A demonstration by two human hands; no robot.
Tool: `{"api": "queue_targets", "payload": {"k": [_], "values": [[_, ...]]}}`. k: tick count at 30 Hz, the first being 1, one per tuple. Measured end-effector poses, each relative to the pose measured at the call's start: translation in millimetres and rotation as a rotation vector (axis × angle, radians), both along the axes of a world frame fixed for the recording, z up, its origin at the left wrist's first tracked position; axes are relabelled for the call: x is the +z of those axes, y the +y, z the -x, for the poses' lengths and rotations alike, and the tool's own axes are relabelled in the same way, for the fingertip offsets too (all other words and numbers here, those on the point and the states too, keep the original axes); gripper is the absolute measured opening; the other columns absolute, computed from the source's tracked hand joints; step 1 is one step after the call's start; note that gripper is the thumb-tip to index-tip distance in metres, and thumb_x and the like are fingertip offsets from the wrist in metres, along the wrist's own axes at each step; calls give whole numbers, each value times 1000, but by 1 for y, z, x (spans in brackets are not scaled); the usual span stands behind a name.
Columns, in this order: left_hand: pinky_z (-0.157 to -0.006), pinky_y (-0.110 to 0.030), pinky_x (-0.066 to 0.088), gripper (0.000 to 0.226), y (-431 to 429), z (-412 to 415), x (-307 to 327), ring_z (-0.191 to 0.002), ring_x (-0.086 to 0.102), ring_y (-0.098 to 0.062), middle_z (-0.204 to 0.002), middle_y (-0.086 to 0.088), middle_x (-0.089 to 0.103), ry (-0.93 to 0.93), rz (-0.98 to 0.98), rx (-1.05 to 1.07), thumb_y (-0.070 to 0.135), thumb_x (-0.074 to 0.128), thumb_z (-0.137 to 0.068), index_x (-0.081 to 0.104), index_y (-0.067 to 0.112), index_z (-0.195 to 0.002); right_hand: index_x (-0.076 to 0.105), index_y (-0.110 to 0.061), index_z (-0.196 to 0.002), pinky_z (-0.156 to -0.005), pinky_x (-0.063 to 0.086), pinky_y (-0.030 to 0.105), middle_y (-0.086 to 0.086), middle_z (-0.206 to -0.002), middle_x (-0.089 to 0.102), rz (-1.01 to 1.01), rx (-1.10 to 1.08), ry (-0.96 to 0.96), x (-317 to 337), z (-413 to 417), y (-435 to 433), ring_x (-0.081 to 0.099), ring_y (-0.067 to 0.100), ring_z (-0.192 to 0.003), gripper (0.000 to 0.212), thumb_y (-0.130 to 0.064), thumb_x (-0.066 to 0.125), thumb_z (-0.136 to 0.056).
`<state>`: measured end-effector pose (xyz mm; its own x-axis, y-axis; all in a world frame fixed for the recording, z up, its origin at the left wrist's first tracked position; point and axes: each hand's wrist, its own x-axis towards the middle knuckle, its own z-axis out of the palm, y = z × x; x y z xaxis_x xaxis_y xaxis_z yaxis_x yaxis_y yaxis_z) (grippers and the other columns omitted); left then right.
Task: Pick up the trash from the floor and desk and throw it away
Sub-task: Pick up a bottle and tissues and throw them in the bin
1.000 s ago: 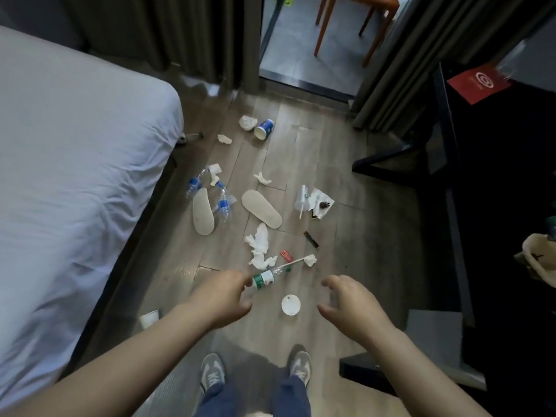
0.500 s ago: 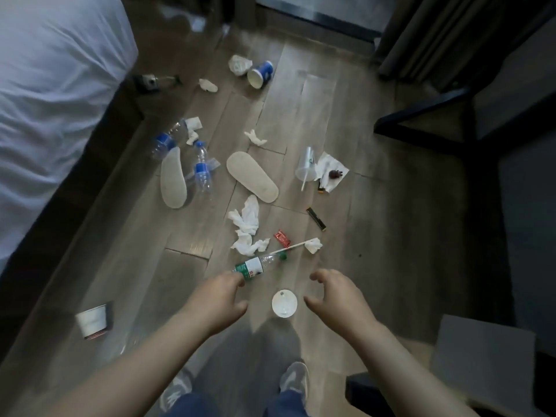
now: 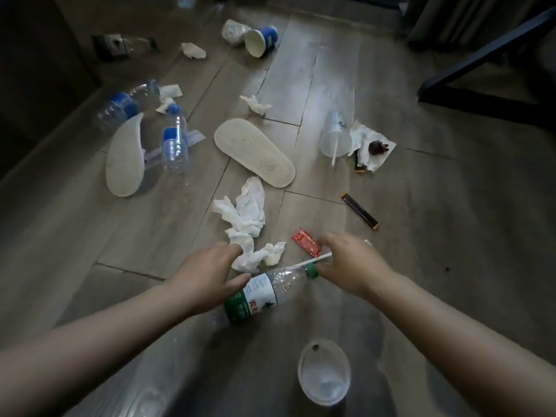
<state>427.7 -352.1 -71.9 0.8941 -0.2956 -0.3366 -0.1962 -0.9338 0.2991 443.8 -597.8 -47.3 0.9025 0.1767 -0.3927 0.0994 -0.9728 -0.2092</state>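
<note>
The wooden floor [image 3: 451, 221] fills the frame and is littered from top edge to bottom, so the main risk is a missed piece. Two upturned slippers, one at centre [image 3: 254, 156] and one at middle left [image 3: 125, 164], are probably not trash but lie among it. The left one overlaps a blue-capped bottle [image 3: 174, 142], which could be passed over or dragged along with it.

The green-capped bottle [image 3: 264, 291] lies on its side at lower centre, between the two hands. It is round, light and looks empty, so a touch on one end would likely roll or spin it away. The left hand [image 3: 207, 278] hovers wide over its labelled end, thumb by the label and fingers reaching the crumpled tissue [image 3: 245, 218] just above, gripping nothing. The right hand [image 3: 350, 263] is at the cap end with fingers curled down; I cannot tell whether it pinches anything.

The tissue is in several loose wads, so a grab may lift only part. The clear lid [image 3: 324, 371], low in the frame and nearest the person, could be stepped on. The red sachet [image 3: 305, 242] beside the right fingers might burst if squeezed. The thin straw [image 3: 313, 260] by the cap could slip from a shared grip.
</note>
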Motion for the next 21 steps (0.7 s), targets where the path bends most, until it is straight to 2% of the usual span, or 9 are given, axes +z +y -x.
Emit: {"api": "queue_targets", "payload": {"k": [3,6,10,13,17,19,21], "values": [[-85,-30,46,47,12,-6,-20,-106,56,-16,-122,2,58,8,-5,-31,52,54,-88,52,21,-122,57,-17,-120,-76,45,32,4,-116,59,85,126,-53,-19,-10,3,57,25,-105,44,-38,66,-82],[-79,-28,45,46,17,4,-19,-102,56,-15,-121,3,59,42,-48,-12,54,56,-87,52,23,-121,58,-16,-116,-71,40,29,5,-112,61,74,118,-29,-16,0,7,58,26,-102,37,-35,63,-84],[-78,-30,50,52,15,17,-12,-94,57,-13,-117,5,60,58,-38,44,61,57,-81,52,25,-119,59,-17,-110,-77,45,33,4,-107,64,66,62,5,-13,15,1,59,25,-101,29,-31,59,-84],[-81,-36,50,54,10,16,-18,-96,56,-15,-114,5,59,35,-59,-31,65,56,-78,52,24,-112,59,-18,-117,-86,48,36,3,-114,63,82,61,2,-16,16,-6,59,23,-105,35,-33,60,-85],[-68,-28,39,51,-7,20,-25,-88,49,-14,-109,3,54,43,-78,-113,64,61,-75,47,25,-105,60,-17,-118,-86,51,37,3,-114,63,61,38,-6,-17,19,-11,60,21,-102,34,-30,61,-86],[-71,-29,40,55,-18,24,-29,-94,50,-16,-111,2,52,51,-55,-94,60,63,-75,48,24,-113,60,-18,-119,-88,51,37,3,-115,64,39,29,-3,-16,24,-11,60,21,-103,35,-30,61,-86],[-81,-32,45,57,-28,28,-37,-100,52,-20,-115,-1,52,43,-68,-91,56,66,-75,47,21,-117,59,-19,-124,-89,51,34,2,-118,63,25,37,15,-18,29,-12,59,19,-106,41,-30,63,-85]]}}
